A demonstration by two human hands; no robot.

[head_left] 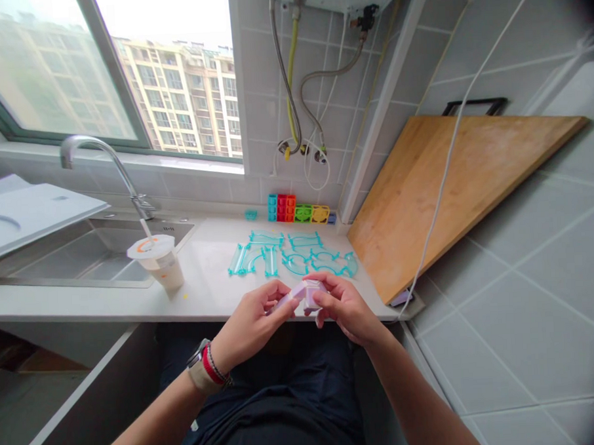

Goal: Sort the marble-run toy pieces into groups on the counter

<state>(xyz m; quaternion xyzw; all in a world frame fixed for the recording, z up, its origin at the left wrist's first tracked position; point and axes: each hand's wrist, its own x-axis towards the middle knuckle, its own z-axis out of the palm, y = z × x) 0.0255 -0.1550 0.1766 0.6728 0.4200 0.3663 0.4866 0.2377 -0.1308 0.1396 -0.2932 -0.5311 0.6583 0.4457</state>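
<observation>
A pale purple plastic piece (pixel 310 294) with an angled, block-like shape is held between my hands, above the counter's front edge. My left hand (pixel 255 321) pinches its left end between thumb and fingers. My right hand (pixel 347 310) grips its right end, the thumb pressing on its near face. Whether it is one piece or two joined together cannot be made out. Just beyond my fingers lie several translucent teal track pieces (pixel 270 262), some straight and some curved. Behind them, against the wall, stand coloured plastic blocks (pixel 286 208) in blue, red, orange, green and yellow.
A lidded drink cup (pixel 164 271) with a straw stands at the left, by the metal sink (pixel 116 250) and tap (pixel 101 149). On the right a large wooden board (pixel 437 177) leans against the wall, a white cable (pixel 451 147) hanging across it. Hoses (pixel 291 85) hang above the counter.
</observation>
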